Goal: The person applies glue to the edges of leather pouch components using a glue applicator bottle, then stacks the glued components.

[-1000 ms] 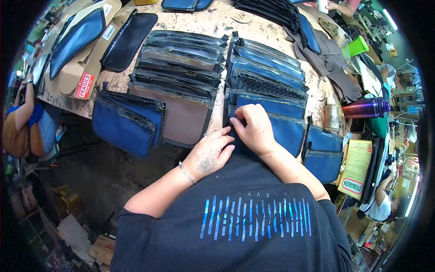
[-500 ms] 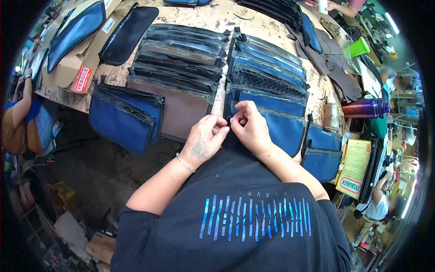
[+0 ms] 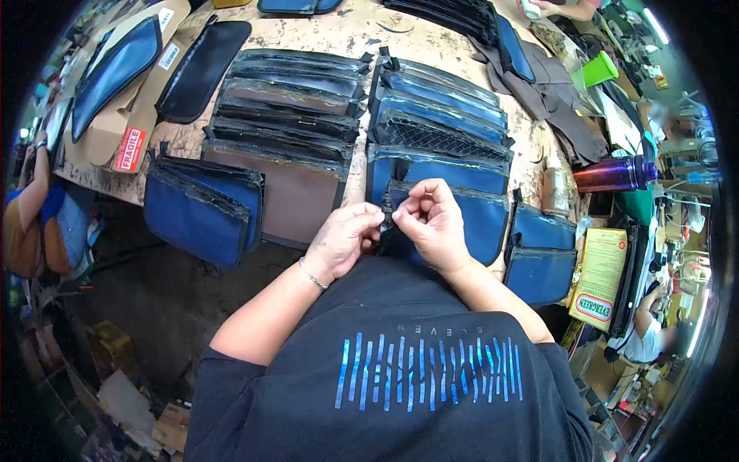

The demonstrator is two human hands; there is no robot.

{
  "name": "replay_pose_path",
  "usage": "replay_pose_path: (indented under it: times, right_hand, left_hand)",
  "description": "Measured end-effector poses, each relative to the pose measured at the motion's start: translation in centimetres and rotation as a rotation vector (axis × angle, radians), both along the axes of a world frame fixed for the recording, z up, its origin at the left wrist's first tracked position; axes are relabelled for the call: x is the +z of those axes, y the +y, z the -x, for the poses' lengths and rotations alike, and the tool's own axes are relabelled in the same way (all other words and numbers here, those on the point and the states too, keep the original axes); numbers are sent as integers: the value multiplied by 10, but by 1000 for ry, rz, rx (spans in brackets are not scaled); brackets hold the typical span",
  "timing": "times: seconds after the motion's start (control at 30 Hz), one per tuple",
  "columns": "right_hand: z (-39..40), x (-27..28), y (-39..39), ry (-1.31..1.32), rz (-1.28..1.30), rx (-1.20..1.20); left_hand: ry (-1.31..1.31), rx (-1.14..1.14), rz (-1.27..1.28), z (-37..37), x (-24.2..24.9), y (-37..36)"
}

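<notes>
My left hand and my right hand are close together over the table's near edge, fingers pinched. Between their fingertips is a small dark strip end, at the left edge of the stacked blue pieces. Both hands pinch it. The nearest blue piece lies partly under my right hand. To the left, a brown piece lies below a row of black-edged layers. A folded blue piece rests at the table's left front.
A cardboard box and black panel lie at left. At right are a bottle, a purple tumbler, a green cup and a yellow package. A co-worker's hand holds a white object.
The view has shifted slightly, moving the table items left. My hands have moved a little apart, and the dark strip end now shows between my fingertips.
</notes>
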State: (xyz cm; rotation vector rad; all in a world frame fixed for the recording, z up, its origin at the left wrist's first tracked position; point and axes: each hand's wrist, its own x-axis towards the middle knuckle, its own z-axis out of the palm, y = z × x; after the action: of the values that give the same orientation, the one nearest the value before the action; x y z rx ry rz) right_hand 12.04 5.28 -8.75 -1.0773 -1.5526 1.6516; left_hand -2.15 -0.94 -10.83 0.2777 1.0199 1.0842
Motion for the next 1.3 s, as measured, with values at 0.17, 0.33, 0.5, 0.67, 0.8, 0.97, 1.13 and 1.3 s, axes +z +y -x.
replay_pose_path:
  times: [0.17,0.33,0.5,0.67,0.8,0.97,1.13,1.3]
  right_hand:
    - [-10,-1,2,150,195,-1]
    - [-13,-3,3,208,238,27]
    - [-14,-2,4,232,242,43]
    - [-13,2,4,227,241,9]
    - [-16,0,6,224,228,66]
    - [-21,4,5,242,225,79]
    - [-16,21,4,-98,23,16]
    - [-15,13,13,-6,105,-154]
  left_hand:
    - [-100,-111,15,3,6,2]
    - [293,-49,-165,8,23,12]
    - [397,-96,-316,9,18,25]
    - [375,-128,-268,9,16,29]
    - [-375,-105,-62,1,-7,26]
    - [-311,-64,-77,-7,-5,26]
    - [-292,-46,-67,-11,-2,24]
    - [-85,-22,-116,3,2,20]
